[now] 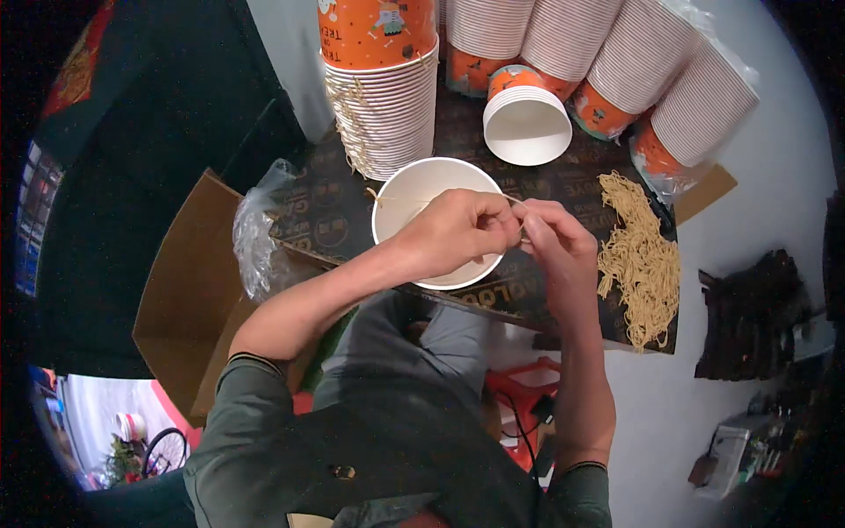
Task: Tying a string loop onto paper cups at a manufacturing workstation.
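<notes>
Both hands (pixel 506 231) pinch string, apparently, over white cup (pixel 414 189) rim.

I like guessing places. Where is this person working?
Probably a small home workshop for fitting strings to paper cups: tall stacks of orange cups, a heap of tan strings, and a cardboard-covered low table.

Both hands (pixel 506 233) pinch a thin string (pixel 519 204) over a white paper cup (pixel 414 189).

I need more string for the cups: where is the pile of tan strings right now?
In the head view, the pile of tan strings lies on the dark board's right end, just right of the right hand.
</notes>
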Demonstrator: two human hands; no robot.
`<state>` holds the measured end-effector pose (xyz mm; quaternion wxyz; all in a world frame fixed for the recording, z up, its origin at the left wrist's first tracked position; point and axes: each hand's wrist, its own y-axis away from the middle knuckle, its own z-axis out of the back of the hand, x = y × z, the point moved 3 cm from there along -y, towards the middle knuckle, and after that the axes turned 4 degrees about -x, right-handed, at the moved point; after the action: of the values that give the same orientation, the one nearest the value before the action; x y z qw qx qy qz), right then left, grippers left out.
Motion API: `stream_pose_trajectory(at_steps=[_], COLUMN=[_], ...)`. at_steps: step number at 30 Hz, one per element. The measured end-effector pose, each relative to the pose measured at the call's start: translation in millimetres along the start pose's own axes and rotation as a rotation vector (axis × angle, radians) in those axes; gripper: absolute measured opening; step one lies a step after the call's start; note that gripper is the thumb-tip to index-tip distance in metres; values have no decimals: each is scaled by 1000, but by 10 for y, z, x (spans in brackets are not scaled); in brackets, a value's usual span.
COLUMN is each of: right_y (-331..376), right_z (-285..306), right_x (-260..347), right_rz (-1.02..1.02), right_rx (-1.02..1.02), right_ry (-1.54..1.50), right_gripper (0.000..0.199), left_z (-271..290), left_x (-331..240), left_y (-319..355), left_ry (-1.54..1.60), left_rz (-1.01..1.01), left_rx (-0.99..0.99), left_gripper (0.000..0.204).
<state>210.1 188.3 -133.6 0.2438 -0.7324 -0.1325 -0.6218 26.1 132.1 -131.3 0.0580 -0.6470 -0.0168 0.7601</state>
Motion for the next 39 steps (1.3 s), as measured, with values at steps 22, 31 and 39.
stream_pose_trajectory(at_steps=[22,31,39], right_y=[142,177,141], right_z=[86,-3,80], right_x=[-187,-194,-359], right_rz=[262,585,300], right_rx=[-128,-163,-151], right_ry=[200,402,226], right_gripper=[7,13,16], left_z=[23,42,3], left_x=[71,151,20], left_y=[-106,-198,-158], left_ry=[210,309,22], left_rz=[124,179,-29], left_rx=[110,52,-37], left_gripper=[16,11,12])
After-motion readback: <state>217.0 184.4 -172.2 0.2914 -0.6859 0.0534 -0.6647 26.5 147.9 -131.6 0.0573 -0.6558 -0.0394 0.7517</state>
